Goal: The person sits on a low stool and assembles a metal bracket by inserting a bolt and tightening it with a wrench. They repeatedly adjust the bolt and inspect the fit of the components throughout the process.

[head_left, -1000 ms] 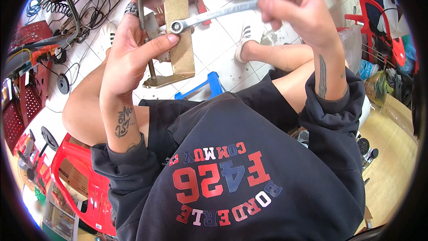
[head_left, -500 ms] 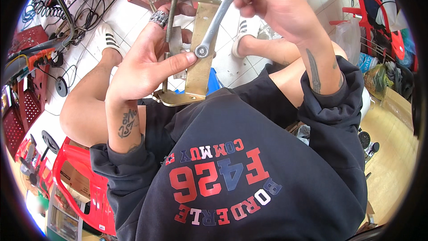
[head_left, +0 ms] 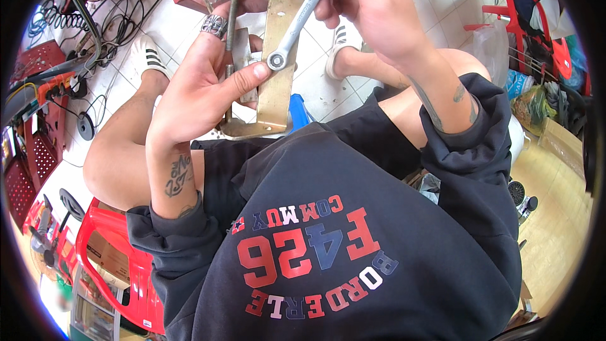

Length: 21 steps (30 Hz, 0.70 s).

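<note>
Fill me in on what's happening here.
The person's left hand holds a brass-coloured metal bracket, with a threaded rod along its left side. The right hand grips one end of a silver wrench, whose ring end lies over the bracket's flat plate, right by the left thumb. Whether the ring sits on a bolt, I can't tell.

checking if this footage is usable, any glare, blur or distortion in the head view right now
Head view: straight edges bend strongly toward the black rim; head view: a washed-out bright patch at lower left; head view: the wrench and left hand look fairly sharp.
</note>
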Motion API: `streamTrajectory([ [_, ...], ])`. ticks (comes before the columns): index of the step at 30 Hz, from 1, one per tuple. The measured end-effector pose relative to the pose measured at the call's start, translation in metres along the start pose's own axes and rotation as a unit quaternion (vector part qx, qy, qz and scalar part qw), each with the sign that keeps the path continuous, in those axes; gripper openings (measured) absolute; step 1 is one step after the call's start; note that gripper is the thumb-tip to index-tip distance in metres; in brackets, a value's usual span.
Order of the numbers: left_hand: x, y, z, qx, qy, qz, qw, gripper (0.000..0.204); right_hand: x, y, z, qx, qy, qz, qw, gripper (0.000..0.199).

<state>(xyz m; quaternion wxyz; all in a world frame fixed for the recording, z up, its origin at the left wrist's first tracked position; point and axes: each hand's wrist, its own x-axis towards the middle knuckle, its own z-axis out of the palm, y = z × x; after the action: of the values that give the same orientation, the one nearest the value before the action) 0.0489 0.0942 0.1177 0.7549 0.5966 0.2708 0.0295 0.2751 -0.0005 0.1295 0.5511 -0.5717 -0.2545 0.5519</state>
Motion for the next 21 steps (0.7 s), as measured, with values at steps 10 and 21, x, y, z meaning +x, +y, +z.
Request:
streamTrajectory([
  [10, 0.005, -0.008, -0.002, -0.041, -0.023, 0.030, 0.998, 0.066, -0.004, -0.007, 0.016, -0.142, -0.024, 0.035, 0.989, 0.036],
  [21, 0.011, -0.006, 0.005, -0.073, 0.019, 0.047, 0.996, 0.064, 0.005, 0.005, 0.000, 0.111, 0.046, 0.029, 0.992, 0.030],
])
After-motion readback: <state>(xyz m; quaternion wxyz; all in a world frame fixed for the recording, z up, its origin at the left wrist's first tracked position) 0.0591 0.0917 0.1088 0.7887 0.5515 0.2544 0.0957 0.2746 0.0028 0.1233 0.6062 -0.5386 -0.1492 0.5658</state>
